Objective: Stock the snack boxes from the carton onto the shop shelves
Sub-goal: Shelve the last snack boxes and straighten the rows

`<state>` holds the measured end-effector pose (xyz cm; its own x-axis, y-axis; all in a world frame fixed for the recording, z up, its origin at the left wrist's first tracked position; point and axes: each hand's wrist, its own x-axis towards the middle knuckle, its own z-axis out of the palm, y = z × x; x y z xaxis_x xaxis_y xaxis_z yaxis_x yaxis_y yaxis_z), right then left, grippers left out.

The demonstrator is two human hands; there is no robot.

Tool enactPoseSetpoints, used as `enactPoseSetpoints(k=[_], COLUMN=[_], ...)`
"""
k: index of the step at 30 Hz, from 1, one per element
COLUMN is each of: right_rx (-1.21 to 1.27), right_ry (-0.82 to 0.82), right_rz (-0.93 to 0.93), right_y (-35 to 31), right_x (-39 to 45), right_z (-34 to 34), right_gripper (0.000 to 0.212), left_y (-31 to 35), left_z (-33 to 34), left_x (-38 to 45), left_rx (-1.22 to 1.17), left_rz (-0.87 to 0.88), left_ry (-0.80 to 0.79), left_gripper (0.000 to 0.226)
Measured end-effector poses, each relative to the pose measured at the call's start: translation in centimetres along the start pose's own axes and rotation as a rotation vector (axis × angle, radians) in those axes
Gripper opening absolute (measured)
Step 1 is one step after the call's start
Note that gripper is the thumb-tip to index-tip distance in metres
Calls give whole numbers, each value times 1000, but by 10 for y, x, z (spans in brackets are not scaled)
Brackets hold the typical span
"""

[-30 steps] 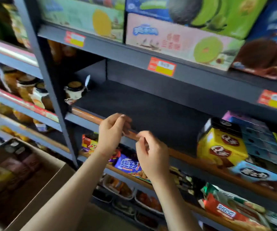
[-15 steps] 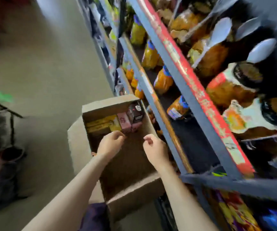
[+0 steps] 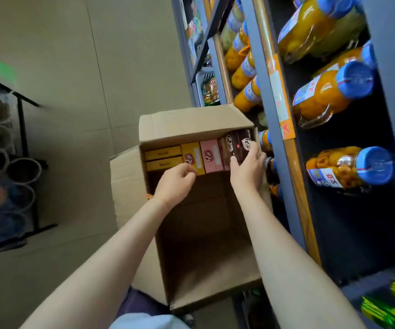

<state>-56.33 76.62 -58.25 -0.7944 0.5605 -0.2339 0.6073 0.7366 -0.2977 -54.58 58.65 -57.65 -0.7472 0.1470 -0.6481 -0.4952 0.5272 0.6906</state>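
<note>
Brown box [image 3: 239,146] is gripped at the carton's [image 3: 191,124] far right corner by the right hand [image 3: 247,170], thumb on its near face, fingers curled over its right edge. It stands on end, long axis upright. The left hand [image 3: 176,182], fingers loosely curled, is seen touching the yellow box [image 3: 192,157]; no grip is discernible. Shelves [image 3: 277,96] adjoin on the right.

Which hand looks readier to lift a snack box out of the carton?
The right hand: its fingers already curl round the dark brown box. The left hand only nears the yellow box.
</note>
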Motion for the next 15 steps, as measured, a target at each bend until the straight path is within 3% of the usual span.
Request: enactPoseSetpoints(k=[6,9,12,15], right_rx=[146,417,777,1032], right_ry=[1,-98,-176,-131], right_rz=[-106,-75,-32,-15], right_y=[10,19,29,49], right_x=[-20,-51,-94,-143], right_z=[-37,-87,-151,-212], right_gripper=[43,27,21,24], left_y=[16,38,72,108], left_z=[1,3,-2,1], left_x=[-15,-39,-80,-138], left_rx=[-13,-26,-176,-330], left_rz=[51,139,177,223], left_ry=[30,55,-117,-389], left_gripper=[19,27,46,36])
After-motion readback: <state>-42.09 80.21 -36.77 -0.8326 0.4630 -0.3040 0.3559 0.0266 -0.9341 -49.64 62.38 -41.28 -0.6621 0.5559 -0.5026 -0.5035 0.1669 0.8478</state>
